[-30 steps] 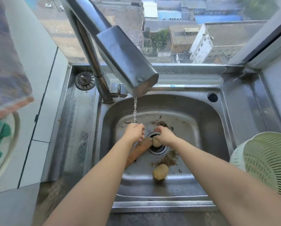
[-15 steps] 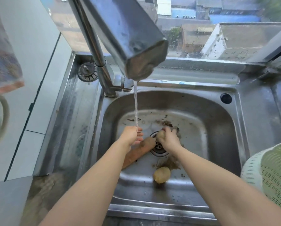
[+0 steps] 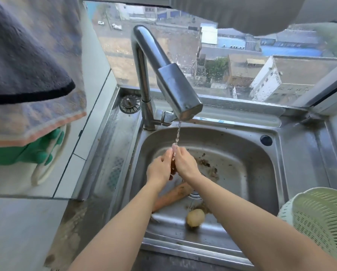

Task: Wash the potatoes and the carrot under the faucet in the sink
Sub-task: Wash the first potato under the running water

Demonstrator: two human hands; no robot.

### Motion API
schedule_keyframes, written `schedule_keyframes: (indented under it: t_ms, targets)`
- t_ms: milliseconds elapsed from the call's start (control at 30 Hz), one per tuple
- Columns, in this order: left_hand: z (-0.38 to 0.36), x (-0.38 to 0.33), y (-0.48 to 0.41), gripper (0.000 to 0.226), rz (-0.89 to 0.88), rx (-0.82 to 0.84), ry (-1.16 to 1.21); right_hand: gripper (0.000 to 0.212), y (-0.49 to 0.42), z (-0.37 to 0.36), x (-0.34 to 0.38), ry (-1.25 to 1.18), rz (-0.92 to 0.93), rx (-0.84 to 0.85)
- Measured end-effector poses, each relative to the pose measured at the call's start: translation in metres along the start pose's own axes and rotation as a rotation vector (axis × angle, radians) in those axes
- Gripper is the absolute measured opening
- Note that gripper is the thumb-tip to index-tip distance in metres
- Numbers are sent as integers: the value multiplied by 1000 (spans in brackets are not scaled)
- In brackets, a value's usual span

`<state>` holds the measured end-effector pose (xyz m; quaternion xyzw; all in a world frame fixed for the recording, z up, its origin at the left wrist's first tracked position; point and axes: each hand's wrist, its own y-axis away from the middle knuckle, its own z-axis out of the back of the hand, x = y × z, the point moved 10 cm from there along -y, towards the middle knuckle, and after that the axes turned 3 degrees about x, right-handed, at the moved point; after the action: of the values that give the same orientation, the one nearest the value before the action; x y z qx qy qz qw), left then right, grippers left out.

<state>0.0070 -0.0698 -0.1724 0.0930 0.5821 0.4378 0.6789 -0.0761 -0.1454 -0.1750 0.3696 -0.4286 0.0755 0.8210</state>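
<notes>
At six o'clock in the stainless steel sink (image 3: 261,173) a pale, rinsed-looking potato (image 3: 195,217) lies alone; just beyond, toward eight o'clock, the long orange carrot (image 3: 171,195) rests by the drain, let go by the left hand a moment ago. Further in, toward twelve o'clock, both hands have risen and met: the left hand (image 3: 159,170) and right hand (image 3: 185,163) are cupped together around a small brown potato (image 3: 173,166), mostly hidden between them. It sits under the thin stream from the chrome faucet (image 3: 175,90), so scrubbing of this second potato looks underway; the carrot remains.
</notes>
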Motion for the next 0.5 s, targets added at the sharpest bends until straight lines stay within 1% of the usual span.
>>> schedule_keyframes:
  t_ms: [67,133,167,200,233,300,333,367,433,467,500]
  targets:
    - [11,1,3,69,36,-75,-46,42,10,-2,6,12,54,10]
    - [17,8,4,74,109,-118,-42,43,14,-4,12,87,108,30]
    - [19,8,8,75,112,-130,-55,44,12,-4,13,136,98,36]
    - [20,3,13,73,81,-137,-71,47,7,-4,13,179,64,48]
    - [20,-4,16,67,7,-148,-98,51,3,-4,12,188,21,65]
    - [22,-20,26,49,-135,-161,-157,58,1,-6,12,153,-1,72]
    - [26,-22,24,44,-145,-169,-174,56,4,-8,15,126,29,63]
    - [30,-18,17,44,-108,-177,-154,52,9,-10,18,86,75,47]
    - [35,-7,9,59,13,-182,-46,46,21,-13,26,38,152,45]
    - [33,-6,7,67,13,-181,-27,45,20,-9,27,53,147,17]
    - [29,-11,10,72,-23,-156,-45,44,16,-1,28,70,111,-22]
